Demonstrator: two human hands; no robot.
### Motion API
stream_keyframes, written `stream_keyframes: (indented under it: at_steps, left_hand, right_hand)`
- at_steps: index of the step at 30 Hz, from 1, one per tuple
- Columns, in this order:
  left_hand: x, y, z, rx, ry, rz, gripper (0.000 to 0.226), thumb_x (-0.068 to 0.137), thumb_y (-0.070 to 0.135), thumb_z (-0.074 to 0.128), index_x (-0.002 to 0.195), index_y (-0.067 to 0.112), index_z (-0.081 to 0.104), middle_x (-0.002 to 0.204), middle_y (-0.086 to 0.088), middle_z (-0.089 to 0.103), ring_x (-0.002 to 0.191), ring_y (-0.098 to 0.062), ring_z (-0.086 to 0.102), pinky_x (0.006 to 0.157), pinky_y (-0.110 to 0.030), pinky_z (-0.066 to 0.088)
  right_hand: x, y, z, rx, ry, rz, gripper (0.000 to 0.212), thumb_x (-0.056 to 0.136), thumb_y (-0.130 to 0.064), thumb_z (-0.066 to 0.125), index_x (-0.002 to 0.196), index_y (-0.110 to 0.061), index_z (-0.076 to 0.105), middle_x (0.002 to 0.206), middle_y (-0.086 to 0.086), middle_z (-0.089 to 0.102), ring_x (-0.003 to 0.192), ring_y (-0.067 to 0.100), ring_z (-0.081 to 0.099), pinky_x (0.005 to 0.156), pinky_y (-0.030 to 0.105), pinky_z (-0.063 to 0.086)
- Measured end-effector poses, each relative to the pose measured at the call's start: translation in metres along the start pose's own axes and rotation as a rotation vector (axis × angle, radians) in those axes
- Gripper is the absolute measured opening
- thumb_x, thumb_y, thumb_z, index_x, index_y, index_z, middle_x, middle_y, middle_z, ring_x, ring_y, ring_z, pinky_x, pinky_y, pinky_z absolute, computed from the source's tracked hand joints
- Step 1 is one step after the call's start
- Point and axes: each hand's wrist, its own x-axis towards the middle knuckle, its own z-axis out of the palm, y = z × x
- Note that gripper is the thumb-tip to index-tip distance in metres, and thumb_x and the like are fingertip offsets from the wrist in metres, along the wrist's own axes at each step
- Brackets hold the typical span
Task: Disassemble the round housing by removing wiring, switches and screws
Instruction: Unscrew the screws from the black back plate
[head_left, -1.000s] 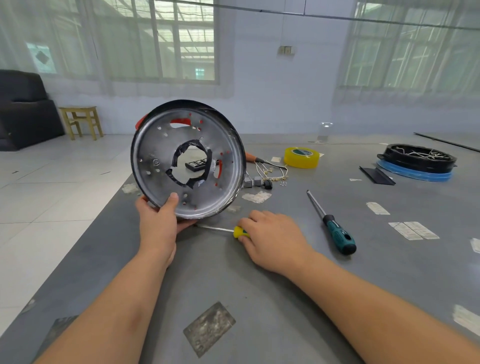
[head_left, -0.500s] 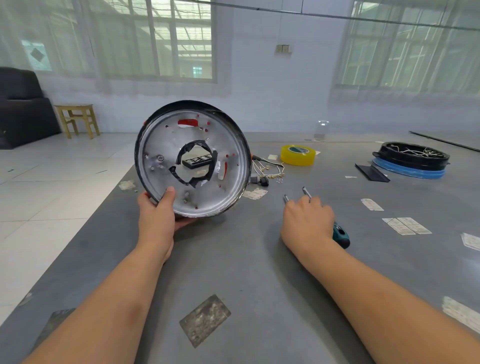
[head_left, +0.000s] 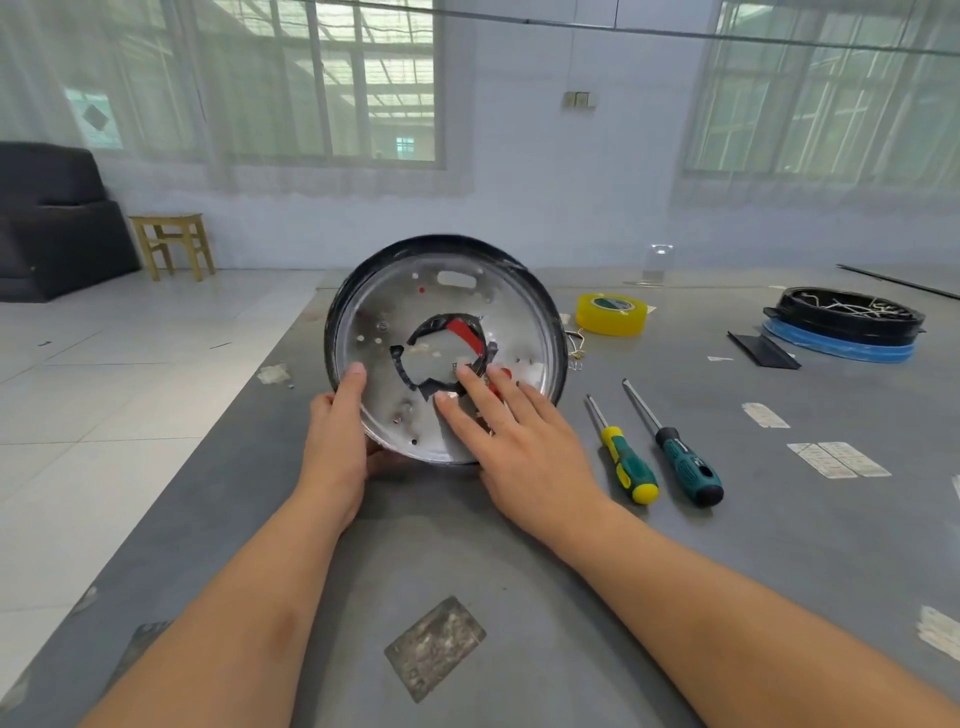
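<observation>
At the near edge of the grey table (head_left: 779, 545), the left hand (head_left: 335, 447) grips the round housing (head_left: 447, 348) by its lower-left rim, thumb on the metal face, holding it tilted on edge, while the right hand (head_left: 519, 441) lies on that face, fingers straight, fingertips by the ragged centre hole. To work well, keep the rim braced against the table and feel inside gently, away from the cut edges. Both screwdrivers (head_left: 660, 447) lie just right, untouched.
</observation>
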Motion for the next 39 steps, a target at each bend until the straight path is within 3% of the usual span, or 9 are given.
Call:
stream_keyframes:
  at_steps: [2, 5, 8, 11, 16, 22, 31, 36, 39]
  left_hand:
    - [-0.007, 0.006, 0.000, 0.028, -0.068, -0.033, 0.091, 0.070, 0.083, 0.066, 0.133, 0.017, 0.061, 0.116, -0.009, 0.077, 0.095, -0.029, 0.079, 0.060, -0.039, 0.061]
    - [-0.017, 0.015, 0.001, 0.129, -0.093, -0.054, 0.116, 0.049, 0.102, 0.063, 0.129, 0.019, 0.062, 0.109, -0.011, 0.079, 0.082, -0.030, 0.079, 0.053, -0.035, 0.058]
    - [-0.021, 0.021, 0.000, 0.124, -0.102, -0.085, 0.103, 0.055, 0.108, 0.047, 0.109, 0.022, 0.068, 0.083, -0.008, 0.079, 0.061, -0.028, 0.074, 0.049, -0.034, 0.058]
    - [-0.018, 0.023, -0.005, 0.077, -0.075, -0.150, 0.092, 0.080, 0.097, 0.028, 0.105, 0.017, 0.064, 0.070, -0.009, 0.076, 0.049, -0.028, 0.070, 0.045, -0.032, 0.057]
    - [-0.016, 0.022, -0.010, 0.107, -0.085, -0.203, 0.081, 0.099, 0.070, 0.048, 0.147, 0.004, 0.050, 0.086, -0.018, 0.073, 0.051, -0.027, 0.072, 0.043, -0.029, 0.056]
    - [-0.019, 0.031, -0.019, 0.137, -0.058, -0.202, 0.062, 0.105, 0.056, 0.052, 0.137, 0.002, 0.048, 0.085, -0.019, 0.067, 0.051, -0.027, 0.072, 0.041, -0.028, 0.055]
    - [-0.049, 0.094, -0.062, 0.347, -0.145, 0.076, 0.043, 0.090, 0.055, 0.072, 0.118, 0.026, 0.058, 0.099, -0.016, 0.077, 0.074, -0.044, 0.077, 0.061, -0.042, 0.067]
    - [-0.062, 0.103, -0.073, 0.780, -0.066, 0.414, 0.033, 0.086, 0.059, 0.077, 0.108, 0.045, 0.057, 0.083, 0.009, 0.075, 0.068, -0.012, 0.076, 0.060, -0.029, 0.061]
    - [-0.064, 0.094, -0.083, 1.086, -0.003, 0.571, 0.037, 0.083, 0.066, 0.075, 0.111, 0.058, 0.053, 0.096, 0.022, 0.062, 0.082, 0.004, 0.062, 0.070, -0.026, 0.047]
  right_hand:
    - [-0.002, -0.001, 0.002, 0.046, -0.037, -0.016, 0.069, 0.096, -0.016, 0.047, 0.160, -0.025, 0.025, 0.166, 0.012, 0.025, 0.151, 0.035, 0.029, 0.120, 0.047, 0.031]
    - [-0.003, 0.000, 0.001, 0.120, -0.064, -0.014, 0.070, 0.096, -0.015, 0.051, 0.160, -0.026, 0.026, 0.166, 0.009, 0.027, 0.150, 0.031, 0.032, 0.118, 0.042, 0.035]
    - [-0.003, 0.001, 0.000, 0.178, -0.098, -0.002, 0.070, 0.097, -0.016, 0.051, 0.160, -0.028, 0.024, 0.167, 0.007, 0.025, 0.151, 0.029, 0.030, 0.117, 0.040, 0.035]
    - [-0.005, 0.001, 0.000, 0.214, -0.095, 0.023, 0.070, 0.095, -0.016, 0.054, 0.160, -0.029, 0.028, 0.165, 0.005, 0.029, 0.150, 0.027, 0.034, 0.114, 0.039, 0.038]
    - [-0.007, 0.005, 0.000, 0.273, -0.108, 0.139, 0.068, 0.094, -0.018, 0.051, 0.157, -0.031, 0.032, 0.165, 0.003, 0.031, 0.148, 0.026, 0.037, 0.111, 0.040, 0.041]
    - [-0.010, 0.009, -0.003, 0.259, -0.125, 0.208, 0.068, 0.090, -0.018, 0.056, 0.154, -0.033, 0.037, 0.162, 0.001, 0.037, 0.147, 0.024, 0.038, 0.111, 0.039, 0.039]
    - [-0.012, 0.009, -0.008, 0.317, -0.017, 0.213, 0.057, 0.081, -0.007, 0.064, 0.136, -0.024, 0.060, 0.147, 0.001, 0.055, 0.132, 0.026, 0.053, 0.104, 0.042, 0.043]
    - [-0.017, 0.009, -0.013, 0.270, 0.042, 0.181, 0.054, 0.077, -0.006, 0.071, 0.128, -0.025, 0.067, 0.136, -0.002, 0.064, 0.121, 0.024, 0.061, 0.098, 0.042, 0.047]
    - [-0.021, 0.011, -0.014, 0.199, 0.105, 0.158, 0.050, 0.072, -0.006, 0.075, 0.118, -0.025, 0.072, 0.125, -0.004, 0.070, 0.112, 0.024, 0.065, 0.093, 0.042, 0.049]
